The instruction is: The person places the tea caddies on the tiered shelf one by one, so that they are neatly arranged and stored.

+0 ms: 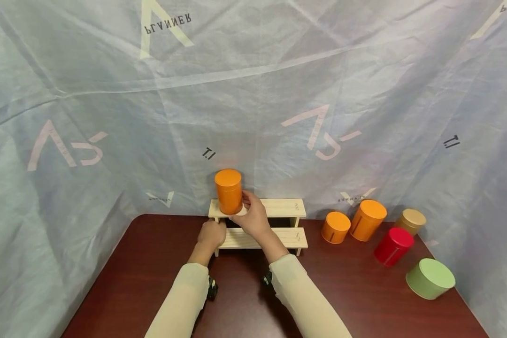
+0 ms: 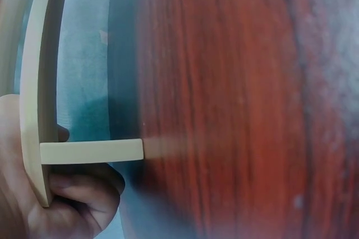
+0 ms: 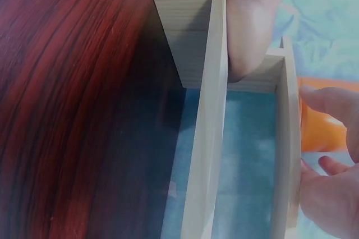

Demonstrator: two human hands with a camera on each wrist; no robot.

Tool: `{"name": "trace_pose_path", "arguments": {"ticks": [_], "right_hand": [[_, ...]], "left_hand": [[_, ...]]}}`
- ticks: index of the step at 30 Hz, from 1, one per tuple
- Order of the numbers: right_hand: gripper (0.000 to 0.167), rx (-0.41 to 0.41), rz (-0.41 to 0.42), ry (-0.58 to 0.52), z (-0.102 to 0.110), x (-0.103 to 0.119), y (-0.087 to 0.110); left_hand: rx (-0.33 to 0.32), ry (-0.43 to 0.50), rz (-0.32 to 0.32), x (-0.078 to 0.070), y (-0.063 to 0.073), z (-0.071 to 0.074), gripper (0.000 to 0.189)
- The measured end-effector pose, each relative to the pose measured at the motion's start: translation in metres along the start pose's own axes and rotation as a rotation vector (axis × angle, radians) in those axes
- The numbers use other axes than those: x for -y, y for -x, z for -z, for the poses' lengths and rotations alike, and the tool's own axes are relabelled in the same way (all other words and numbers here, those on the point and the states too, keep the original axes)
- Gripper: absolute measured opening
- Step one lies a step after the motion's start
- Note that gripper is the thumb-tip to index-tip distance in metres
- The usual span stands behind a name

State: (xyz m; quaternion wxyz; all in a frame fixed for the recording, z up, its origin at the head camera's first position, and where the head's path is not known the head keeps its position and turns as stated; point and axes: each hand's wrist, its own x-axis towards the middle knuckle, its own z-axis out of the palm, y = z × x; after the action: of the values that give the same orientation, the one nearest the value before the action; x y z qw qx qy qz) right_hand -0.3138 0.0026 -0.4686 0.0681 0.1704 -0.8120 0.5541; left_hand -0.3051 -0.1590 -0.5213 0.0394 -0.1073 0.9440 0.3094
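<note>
A two-step wooden rack (image 1: 262, 238) stands at the back of the table. My left hand (image 1: 213, 233) grips its left end; in the left wrist view curled fingers (image 2: 87, 191) wrap under the board beside a short leg (image 2: 92, 152). On the left part of the upper step, a tall orange canister (image 1: 229, 193) stands upright. My right hand (image 1: 255, 218) holds it low on its right side, thumb in front and fingers behind. From the right wrist, the orange canister (image 3: 320, 132) shows beyond the upper board (image 3: 287, 138), partly hidden by that hand.
To the right on the dark red table (image 1: 342, 286) stand a short orange tin (image 1: 335, 227), a taller orange tin (image 1: 368, 220), a gold tin (image 1: 411, 221), a red tin (image 1: 394, 246) and a wide green tin (image 1: 431, 278). A grey printed cloth (image 1: 253, 117) hangs close behind the rack.
</note>
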Motion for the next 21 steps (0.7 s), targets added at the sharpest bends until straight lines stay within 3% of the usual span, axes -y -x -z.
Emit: {"name": "trace_pose_path", "arguments": {"ticks": [14,21], "right_hand": [[0.079,0.007,-0.029,-0.116,0.011,-0.004,0.02],[0.073,0.028,0.004,-0.131,0.017,-0.004,0.028]], "left_hand": [[0.0,0.017,-0.007,0.0,-0.004,-0.002,0.059],[0.003,0.029,-0.016,0.002,-0.004,0.0,0.06]]}}
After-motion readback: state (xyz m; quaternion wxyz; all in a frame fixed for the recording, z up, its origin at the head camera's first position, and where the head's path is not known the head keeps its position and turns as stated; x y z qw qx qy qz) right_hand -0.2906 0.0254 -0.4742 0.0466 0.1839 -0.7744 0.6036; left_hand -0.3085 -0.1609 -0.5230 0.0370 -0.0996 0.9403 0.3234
